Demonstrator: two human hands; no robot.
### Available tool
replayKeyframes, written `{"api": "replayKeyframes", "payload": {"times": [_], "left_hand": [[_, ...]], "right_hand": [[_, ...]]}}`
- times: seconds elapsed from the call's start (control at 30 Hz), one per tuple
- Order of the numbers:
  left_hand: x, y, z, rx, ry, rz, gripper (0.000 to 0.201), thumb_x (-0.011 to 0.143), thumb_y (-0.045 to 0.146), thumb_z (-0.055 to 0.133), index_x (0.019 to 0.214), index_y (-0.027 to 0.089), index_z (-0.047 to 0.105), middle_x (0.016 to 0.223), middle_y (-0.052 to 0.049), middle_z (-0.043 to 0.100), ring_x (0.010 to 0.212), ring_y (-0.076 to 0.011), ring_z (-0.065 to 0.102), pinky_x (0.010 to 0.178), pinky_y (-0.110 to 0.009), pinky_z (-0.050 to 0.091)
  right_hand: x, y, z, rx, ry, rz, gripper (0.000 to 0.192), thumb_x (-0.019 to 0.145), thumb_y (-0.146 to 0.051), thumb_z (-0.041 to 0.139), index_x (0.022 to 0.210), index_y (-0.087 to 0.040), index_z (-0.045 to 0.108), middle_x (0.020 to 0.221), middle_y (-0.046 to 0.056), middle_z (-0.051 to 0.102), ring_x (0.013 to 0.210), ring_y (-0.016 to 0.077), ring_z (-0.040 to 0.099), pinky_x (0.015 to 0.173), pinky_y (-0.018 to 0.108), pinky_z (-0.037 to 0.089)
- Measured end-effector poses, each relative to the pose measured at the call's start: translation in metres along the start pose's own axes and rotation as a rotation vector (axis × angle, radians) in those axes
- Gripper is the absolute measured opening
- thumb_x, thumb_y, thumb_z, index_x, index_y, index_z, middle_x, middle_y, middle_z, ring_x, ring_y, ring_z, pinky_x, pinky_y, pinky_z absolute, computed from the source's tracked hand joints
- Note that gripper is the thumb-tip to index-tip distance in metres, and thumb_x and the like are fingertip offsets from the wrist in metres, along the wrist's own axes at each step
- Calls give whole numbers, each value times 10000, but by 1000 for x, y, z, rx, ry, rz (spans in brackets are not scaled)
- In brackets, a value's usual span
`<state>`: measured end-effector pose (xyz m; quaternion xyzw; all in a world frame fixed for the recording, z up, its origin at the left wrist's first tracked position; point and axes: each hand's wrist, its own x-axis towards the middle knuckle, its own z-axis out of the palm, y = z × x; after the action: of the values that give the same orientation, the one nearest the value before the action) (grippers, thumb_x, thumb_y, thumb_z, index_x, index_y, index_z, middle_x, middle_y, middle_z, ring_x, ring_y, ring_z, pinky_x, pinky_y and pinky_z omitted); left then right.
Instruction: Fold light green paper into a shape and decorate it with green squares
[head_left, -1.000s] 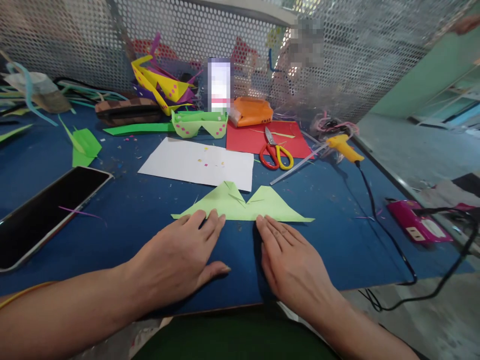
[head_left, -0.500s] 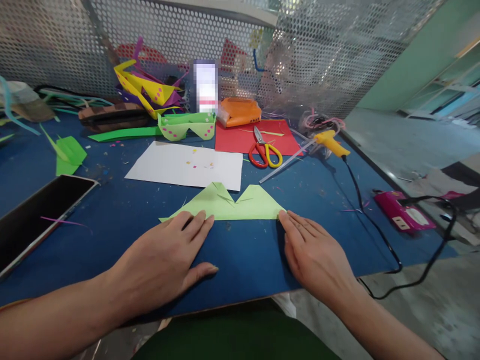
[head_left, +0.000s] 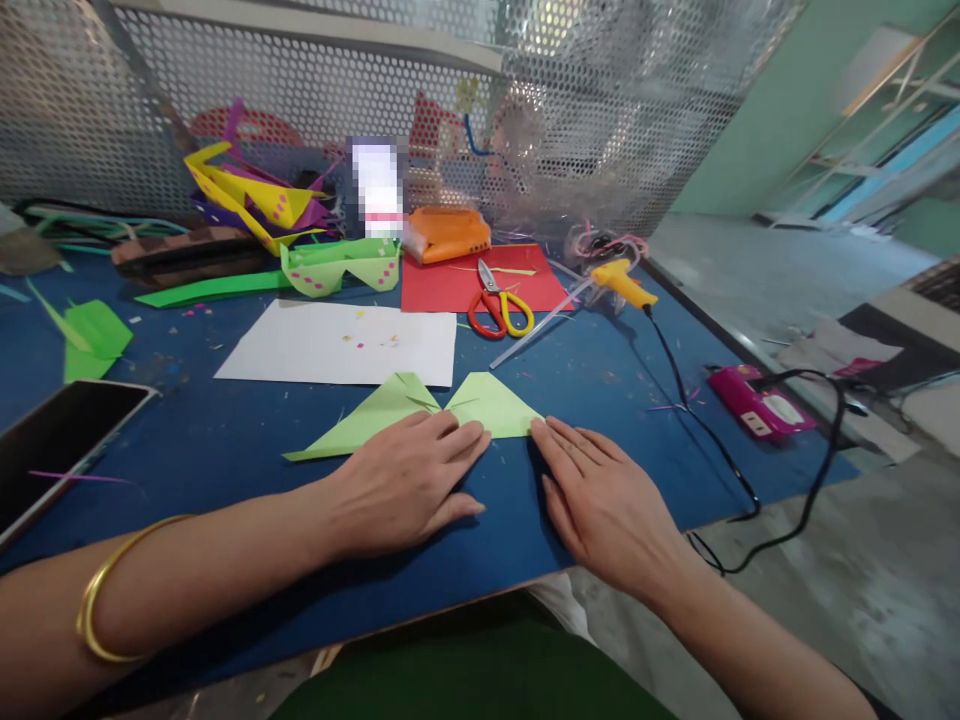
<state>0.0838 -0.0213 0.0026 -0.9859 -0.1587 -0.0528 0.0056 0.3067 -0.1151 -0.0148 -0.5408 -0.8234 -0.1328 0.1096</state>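
A light green folded paper [head_left: 365,425] lies on the blue table, its far edge rising in two peaks with a V-shaped notch between them. My left hand [head_left: 405,475] rests on the near edge of the paper, just below the notch, fingertips pressing down and thumb stretched out to the side. At the paper's right corner, my right hand [head_left: 596,490] lies with its fingers straight and close together, the tips touching the edge. Neither hand is wrapped round anything. Beyond the paper is a white sheet [head_left: 337,345] with small coloured scraps on it.
Scissors [head_left: 501,300] lie on red paper [head_left: 427,290]. A yellow glue gun [head_left: 624,283] trails a black cord to a pink power socket [head_left: 761,400]. Green paper glasses [head_left: 341,268], an orange packet [head_left: 448,234] and a brown pouch [head_left: 180,258] stand behind. A dark phone [head_left: 64,440] lies left.
My left hand has slid right along the paper's near edge, from its left part to below the notch. My right hand stays at the right corner. The view has shifted slightly right.
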Motion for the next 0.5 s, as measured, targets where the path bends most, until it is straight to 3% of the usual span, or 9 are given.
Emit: {"api": "replayKeyframes", "payload": {"times": [0.17, 0.33, 0.4, 0.5], "left_hand": [[-3, -2, 0, -16, -4, -13, 434, 955, 419, 445, 1252, 118, 542, 1186, -104, 611, 981, -263, 543, 840, -401, 405], [-2, -2, -1, -34, 10, -13, 388, 963, 380, 432, 1247, 141, 548, 1161, -98, 611, 979, -253, 551, 857, -396, 398], [-1, -3, -1, -35, 4, -11, 384, 962, 372, 434, 1247, 143, 551, 1153, -96, 611, 967, -252, 553, 856, -399, 405], [-1, -3, -2, -40, -8, -18, 384, 965, 362, 423, 1252, 146, 559, 1162, -95, 609, 975, -259, 551, 856, -414, 426]], "right_hand": [[-11, 15, 1, -33, 19, 58, 430, 948, -205, 414, 1304, -10, 553, 1281, 170, 639, 1207, 281, 589, 1006, 447, 459], [-8, 30, -4, -195, 245, 140, 289, 914, -220, 558, 1123, -47, 657, 1010, 148, 753, 1043, 270, 682, 973, 409, 453], [0, 32, -8, -192, 306, 101, 244, 892, -190, 606, 1108, -92, 662, 981, 105, 761, 1014, 231, 689, 983, 380, 436], [17, 30, -8, -82, 274, -68, 176, 900, -148, 591, 1048, -163, 683, 997, 49, 753, 1046, 189, 655, 1027, 370, 391]]}}
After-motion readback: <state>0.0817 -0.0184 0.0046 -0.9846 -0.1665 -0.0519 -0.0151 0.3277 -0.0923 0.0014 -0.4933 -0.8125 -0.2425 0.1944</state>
